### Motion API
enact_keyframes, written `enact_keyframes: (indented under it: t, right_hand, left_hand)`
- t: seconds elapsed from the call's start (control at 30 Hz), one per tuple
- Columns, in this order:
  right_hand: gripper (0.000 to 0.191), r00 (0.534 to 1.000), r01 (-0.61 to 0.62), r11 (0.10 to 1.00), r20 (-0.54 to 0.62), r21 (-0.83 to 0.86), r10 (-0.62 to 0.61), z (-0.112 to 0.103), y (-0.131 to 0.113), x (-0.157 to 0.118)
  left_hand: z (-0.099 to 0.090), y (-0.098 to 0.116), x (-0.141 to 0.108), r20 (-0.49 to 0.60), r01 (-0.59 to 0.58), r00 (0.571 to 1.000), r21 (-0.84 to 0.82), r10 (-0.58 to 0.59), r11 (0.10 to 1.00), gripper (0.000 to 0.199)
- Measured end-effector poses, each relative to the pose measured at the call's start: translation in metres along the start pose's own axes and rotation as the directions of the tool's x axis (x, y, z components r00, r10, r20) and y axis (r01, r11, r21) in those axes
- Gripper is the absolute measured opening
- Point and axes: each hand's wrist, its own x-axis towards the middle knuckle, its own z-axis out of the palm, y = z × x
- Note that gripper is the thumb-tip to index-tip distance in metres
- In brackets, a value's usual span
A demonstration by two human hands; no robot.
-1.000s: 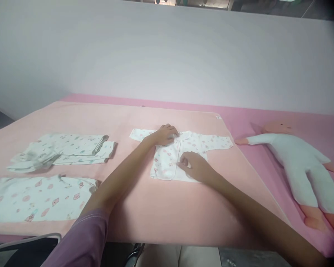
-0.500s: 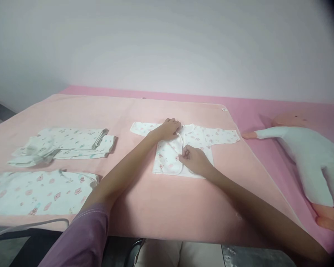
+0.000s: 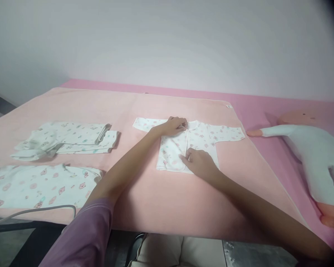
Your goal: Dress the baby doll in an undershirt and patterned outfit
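A small white baby shirt (image 3: pixel 202 137) with a pink print lies spread out, its two sleeves stretched to the sides. My left hand (image 3: pixel 176 125) is at the collar, fingers curled on the front panel's upper edge. Lower down the front, my right hand (image 3: pixel 202 161) has its fingers bent in with the thumb at the panel's edge. The left front panel (image 3: pixel 171 150) lies over to the middle, along the other side. Part of the shirt's hem is hidden by my right hand.
A light pink blanket (image 3: pixel 144 200) covers the table. To the left are folded printed baby clothes (image 3: pixel 72 139), a larger printed white garment (image 3: pixel 44 187) and a white cable (image 3: pixel 44 210). On the right, a doll (image 3: pixel 308 155) in white lies on the darker pink cover (image 3: pixel 256 122).
The left front panel has swung rightward and lies flatter, meeting the other side along the middle. My left hand has shifted slightly right along the collar. The view has moved a little.
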Motion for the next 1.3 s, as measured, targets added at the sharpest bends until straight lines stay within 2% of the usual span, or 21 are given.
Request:
enact_keyframes:
  t: [0.2,0.57,0.7,0.83,0.93,1.03,1.1,1.2,1.3]
  right_hand:
    - [0.046,0.999,-0.011,0.997,0.034,0.078,0.008,-0.008,0.003,0.002]
    - [0.040,0.999,-0.035,0.999,0.027,-0.031,0.035,-0.011,0.005,0.004]
    - [0.037,1.000,-0.006,1.000,0.026,0.010,0.006,-0.009,0.005,0.001]
    - [0.043,0.998,0.017,0.996,0.058,0.084,-0.022,-0.011,0.006,-0.004]
    - [0.047,0.998,0.025,0.982,0.047,0.187,-0.035,-0.014,0.005,-0.007]
    - [0.047,0.995,0.101,0.944,-0.027,0.315,-0.098,-0.017,-0.007,-0.005]
    - [0.044,0.976,0.215,0.900,-0.103,0.379,-0.190,-0.015,-0.023,0.001]
    - [0.033,0.918,0.395,0.795,-0.172,0.460,-0.356,-0.007,-0.055,0.017]
    - [0.021,0.844,0.513,0.696,-0.146,0.503,-0.517,0.007,-0.077,0.036]
  left_hand:
    - [0.018,-0.007,0.000,-0.150,0.007,0.989,-0.021,-0.010,1.000,0.024]
    - [0.021,-0.006,-0.002,-0.175,-0.040,0.984,-0.003,0.039,0.999,0.021]
    - [0.021,-0.009,-0.001,-0.152,-0.004,0.988,-0.026,0.000,1.000,0.020]
    - [0.014,-0.013,0.000,-0.065,0.095,0.993,-0.063,-0.099,0.994,0.031]
    - [0.006,-0.012,-0.001,-0.006,0.166,0.986,-0.118,-0.168,0.979,0.032]
    - [-0.003,-0.010,-0.003,0.023,0.200,0.980,-0.210,-0.200,0.957,0.031]
    - [-0.012,-0.009,-0.005,0.023,0.193,0.981,-0.247,-0.193,0.950,0.032]
    - [-0.030,-0.014,-0.010,-0.016,0.166,0.984,-0.246,-0.175,0.955,0.033]
    - [-0.048,-0.025,-0.017,-0.053,0.167,0.982,-0.226,-0.184,0.960,0.029]
